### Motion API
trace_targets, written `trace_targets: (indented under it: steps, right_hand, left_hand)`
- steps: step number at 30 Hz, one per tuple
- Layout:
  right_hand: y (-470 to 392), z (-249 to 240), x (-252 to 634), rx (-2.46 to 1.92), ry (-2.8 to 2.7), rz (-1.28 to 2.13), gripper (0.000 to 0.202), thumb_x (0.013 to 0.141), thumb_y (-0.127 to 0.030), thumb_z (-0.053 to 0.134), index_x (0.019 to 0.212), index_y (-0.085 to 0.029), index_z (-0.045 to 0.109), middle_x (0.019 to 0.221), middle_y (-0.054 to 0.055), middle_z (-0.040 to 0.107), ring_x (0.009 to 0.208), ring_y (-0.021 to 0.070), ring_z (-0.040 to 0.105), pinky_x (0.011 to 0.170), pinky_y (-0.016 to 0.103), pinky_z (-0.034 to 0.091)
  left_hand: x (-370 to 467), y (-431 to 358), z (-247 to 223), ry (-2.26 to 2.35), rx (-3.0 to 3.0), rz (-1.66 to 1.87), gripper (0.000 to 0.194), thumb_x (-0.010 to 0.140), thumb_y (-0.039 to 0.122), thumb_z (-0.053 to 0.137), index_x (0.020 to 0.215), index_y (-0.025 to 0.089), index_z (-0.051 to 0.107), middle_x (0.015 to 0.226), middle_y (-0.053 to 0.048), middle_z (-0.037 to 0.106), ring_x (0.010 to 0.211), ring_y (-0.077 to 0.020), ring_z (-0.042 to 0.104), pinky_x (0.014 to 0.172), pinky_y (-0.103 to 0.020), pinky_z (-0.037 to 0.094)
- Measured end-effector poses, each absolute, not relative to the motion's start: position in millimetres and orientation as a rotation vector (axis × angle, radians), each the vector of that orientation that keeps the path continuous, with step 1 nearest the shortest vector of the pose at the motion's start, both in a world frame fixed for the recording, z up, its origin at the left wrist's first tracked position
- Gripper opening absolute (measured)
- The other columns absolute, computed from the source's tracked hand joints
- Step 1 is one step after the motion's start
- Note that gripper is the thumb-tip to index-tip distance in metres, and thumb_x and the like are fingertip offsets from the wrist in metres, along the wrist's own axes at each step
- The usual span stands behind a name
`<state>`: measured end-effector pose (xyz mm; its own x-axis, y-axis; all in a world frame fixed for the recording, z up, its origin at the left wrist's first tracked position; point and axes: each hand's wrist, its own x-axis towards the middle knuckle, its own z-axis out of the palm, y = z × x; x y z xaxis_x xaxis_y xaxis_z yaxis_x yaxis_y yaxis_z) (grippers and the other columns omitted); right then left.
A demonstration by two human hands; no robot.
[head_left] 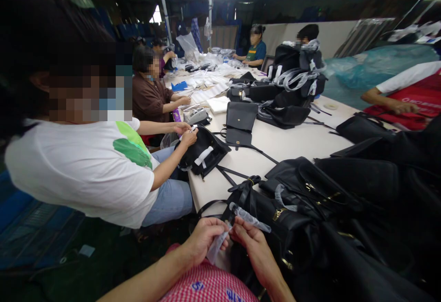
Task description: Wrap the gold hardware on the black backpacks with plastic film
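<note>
At the near table edge, my left hand [208,238] is closed in a pinch on a translucent plastic strip [216,246], which hangs below its fingers. Close beside it, my right hand [251,240] is pinched shut too; its fingertips meet the strip's upper end, and what they grip is too small to make out. Just beyond my fingers, a plastic-wrapped strap [253,219] slants across a black bag [265,203] with gold-coloured fittings. Part of the bag is hidden behind my right hand.
More black bags [361,178] are heaped on the right. To my left, a co-worker in a white shirt [86,169] handles a black bag [203,150]. A black flap bag [241,120] lies on the pale table [275,143]. Other people work farther along.
</note>
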<state>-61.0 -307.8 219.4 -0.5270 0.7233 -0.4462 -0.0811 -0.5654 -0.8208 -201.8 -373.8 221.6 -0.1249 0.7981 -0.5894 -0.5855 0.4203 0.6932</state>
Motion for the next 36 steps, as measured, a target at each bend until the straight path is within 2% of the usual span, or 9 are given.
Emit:
trace_targets:
  steps: [5, 8, 11, 14, 17, 21, 26, 31, 36]
  right_hand:
    - [-309.0, 214.6, -60.4, -1.279, -0.867, 2.038, 0.053, 0.062, -0.057, 0.078, 0.093, -0.015, 0.074, 0.1, 0.011, 0.074, 0.093, 0.0277, 0.068, 0.085, 0.04, 0.052]
    - [-309.9, 219.2, -58.4, -1.334, -0.994, 1.954, 0.048, 0.059, -0.06, 0.078, 0.078, -0.016, 0.073, 0.079, 0.006, 0.072, 0.078, 0.0231, 0.065, 0.072, 0.034, 0.051]
    - [-310.5, 224.5, -56.0, -1.286, -1.243, 1.924, 0.043, 0.062, -0.059, 0.076, 0.062, -0.017, 0.069, 0.06, 0.0, 0.062, 0.063, 0.0163, 0.053, 0.06, 0.028, 0.042]
    - [-310.5, 226.6, -56.9, -1.252, -1.423, 1.924, 0.042, 0.069, -0.059, 0.07, 0.061, -0.017, 0.069, 0.058, -0.001, 0.059, 0.062, 0.0148, 0.048, 0.059, 0.027, 0.036]
    - [-310.6, 225.7, -61.3, -1.273, -1.424, 1.922, 0.039, 0.07, -0.055, 0.069, 0.06, -0.018, 0.066, 0.057, -0.003, 0.056, 0.06, 0.0141, 0.046, 0.058, 0.027, 0.034]
    - [-311.1, 222.0, -65.8, -1.279, -1.391, 1.935, 0.039, 0.069, -0.052, 0.07, 0.053, -0.02, 0.056, 0.052, -0.005, 0.05, 0.054, 0.0131, 0.043, 0.055, 0.028, 0.033]
    - [-306.9, 214.3, -67.3, -1.343, -1.319, 1.883, 0.042, 0.069, -0.06, 0.066, 0.063, -0.019, 0.063, 0.057, -0.002, 0.056, 0.059, 0.0161, 0.05, 0.062, 0.031, 0.041]
    - [-302.5, 209.8, -67.3, -1.391, -1.291, 1.85, 0.045, 0.062, -0.061, 0.072, 0.067, -0.017, 0.069, 0.062, 0.001, 0.063, 0.066, 0.0203, 0.057, 0.069, 0.034, 0.046]
    - [-305.9, 214.9, -52.8, -1.188, -1.091, 2.143, 0.05, 0.076, -0.061, 0.062, 0.099, -0.017, 0.072, 0.101, 0.01, 0.073, 0.099, 0.0273, 0.065, 0.088, 0.038, 0.049]
  left_hand:
    - [-201.7, -374.1, 219.9, 1.23, 0.24, 1.227, 0.023, 0.06, 0.029, 0.071, 0.073, 0.011, 0.065, 0.062, -0.004, 0.066, 0.05, -0.0117, 0.058, 0.052, -0.023, 0.043]
    - [-201.8, -374.7, 217.5, 1.237, 0.267, 1.247, 0.026, 0.06, 0.032, 0.073, 0.074, 0.011, 0.065, 0.061, -0.004, 0.065, 0.05, -0.0119, 0.058, 0.052, -0.023, 0.043]
    - [-201.4, -375.3, 216.9, 1.237, 0.32, 1.26, 0.026, 0.062, 0.033, 0.071, 0.074, 0.01, 0.065, 0.061, -0.003, 0.065, 0.05, -0.0116, 0.058, 0.052, -0.022, 0.043]
    - [-199.8, -375.3, 217.4, 1.242, 0.39, 1.249, 0.023, 0.062, 0.03, 0.07, 0.074, 0.011, 0.064, 0.06, -0.002, 0.064, 0.051, -0.0113, 0.058, 0.053, -0.023, 0.043]
    - [-197.6, -374.8, 215.6, 1.255, 0.455, 1.24, 0.021, 0.061, 0.026, 0.07, 0.074, 0.014, 0.059, 0.059, 0.0, 0.064, 0.049, -0.0115, 0.057, 0.053, -0.024, 0.045]
    - [-197.8, -376.9, 212.4, 1.232, 0.449, 1.205, 0.032, 0.06, 0.028, 0.073, 0.082, 0.018, 0.051, 0.063, 0.0, 0.067, 0.052, -0.0155, 0.063, 0.053, -0.026, 0.047]
    - [-202.9, -385.3, 215.6, 1.104, 0.343, 0.989, 0.04, 0.07, 0.045, 0.069, 0.091, 0.012, 0.059, 0.079, -0.012, 0.072, 0.067, -0.0222, 0.07, 0.062, -0.031, 0.051]
    - [-202.4, -387.3, 212.9, 1.03, 0.336, 0.902, 0.04, 0.07, 0.043, 0.072, 0.092, 0.01, 0.065, 0.084, -0.015, 0.073, 0.07, -0.0226, 0.07, 0.065, -0.032, 0.052]
    - [-199.4, -383.3, 209.7, 1.057, 0.344, 0.909, 0.039, 0.067, 0.04, 0.072, 0.09, 0.011, 0.063, 0.083, -0.015, 0.073, 0.07, -0.0235, 0.07, 0.065, -0.033, 0.052]
